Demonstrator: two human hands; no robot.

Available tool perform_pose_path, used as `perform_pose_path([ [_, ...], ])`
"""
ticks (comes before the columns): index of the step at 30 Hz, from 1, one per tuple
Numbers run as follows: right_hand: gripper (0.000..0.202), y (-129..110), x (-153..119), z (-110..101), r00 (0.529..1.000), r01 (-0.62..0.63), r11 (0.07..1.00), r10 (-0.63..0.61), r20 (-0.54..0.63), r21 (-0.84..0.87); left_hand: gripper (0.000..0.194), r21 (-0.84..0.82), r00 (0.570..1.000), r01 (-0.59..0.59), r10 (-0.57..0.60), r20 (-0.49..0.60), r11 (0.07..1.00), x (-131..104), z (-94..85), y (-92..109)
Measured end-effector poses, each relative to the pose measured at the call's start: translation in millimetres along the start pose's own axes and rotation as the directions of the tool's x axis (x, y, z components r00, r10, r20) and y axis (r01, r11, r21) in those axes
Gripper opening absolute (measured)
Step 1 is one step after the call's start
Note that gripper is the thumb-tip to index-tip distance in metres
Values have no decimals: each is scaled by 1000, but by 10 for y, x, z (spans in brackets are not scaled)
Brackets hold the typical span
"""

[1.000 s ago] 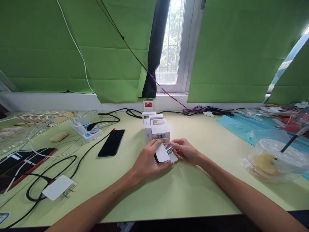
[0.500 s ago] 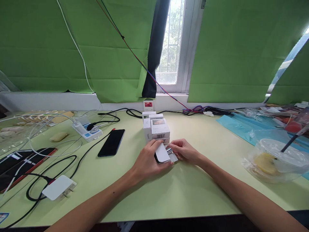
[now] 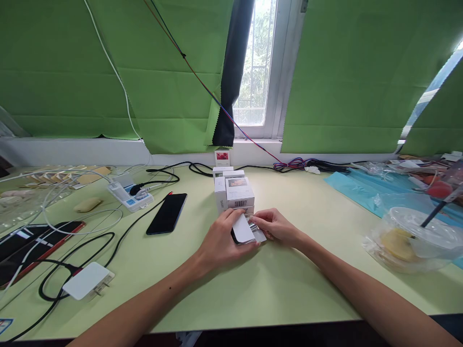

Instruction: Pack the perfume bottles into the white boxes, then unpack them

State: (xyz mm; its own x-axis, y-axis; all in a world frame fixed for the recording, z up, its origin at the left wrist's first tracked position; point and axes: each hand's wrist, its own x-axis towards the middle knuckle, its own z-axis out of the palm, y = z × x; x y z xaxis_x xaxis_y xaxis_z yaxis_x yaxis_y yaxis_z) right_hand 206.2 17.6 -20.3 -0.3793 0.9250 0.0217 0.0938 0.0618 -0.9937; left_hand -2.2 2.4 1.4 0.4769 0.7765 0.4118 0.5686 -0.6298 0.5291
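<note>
My left hand (image 3: 220,236) is wrapped round a small white box (image 3: 243,229) in the middle of the table. The box's end flap (image 3: 260,235) hangs open toward the right. At that open end, my right hand (image 3: 277,226) is closed with fingertips pinched on a shiny silvery item (image 3: 252,225), partly inside the box; its kind is too small to tell. Just beyond my hands stand several white cartons, the nearest being a carton with a picture and barcode (image 3: 239,192). The fingers hide part of the held box.
A black phone (image 3: 167,213) lies left of my hands, near a white power strip (image 3: 130,195) and a white charger (image 3: 89,280) with looping cables. At right stand a bagged drink cup (image 3: 415,231) and a blue sheet (image 3: 356,188). Green curtains (image 3: 173,96) hang behind.
Almost nothing differs. My right fingertips have shifted very slightly at the open end of the box; my left hand holds the box in the same spot.
</note>
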Motion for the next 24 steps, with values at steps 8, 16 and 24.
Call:
perform_pose_path([
  [8, 55, -43, -12, 19, 999, 40, 998, -39, 15, -44, 65, -1, 1000, 0, 0, -3, 1000, -2, 6, -4],
  [16, 54, -45, -16, 20, 995, 94, 993, -90, 52, -66, 66, 9, 1000, -5, 5, -7, 1000, 0, 10, -7],
  [24, 53, -48, -21, 23, 991, 117, 991, -113, 70, -66, 65, 4, 1000, -5, 5, 0, 1000, 2, 3, 8],
])
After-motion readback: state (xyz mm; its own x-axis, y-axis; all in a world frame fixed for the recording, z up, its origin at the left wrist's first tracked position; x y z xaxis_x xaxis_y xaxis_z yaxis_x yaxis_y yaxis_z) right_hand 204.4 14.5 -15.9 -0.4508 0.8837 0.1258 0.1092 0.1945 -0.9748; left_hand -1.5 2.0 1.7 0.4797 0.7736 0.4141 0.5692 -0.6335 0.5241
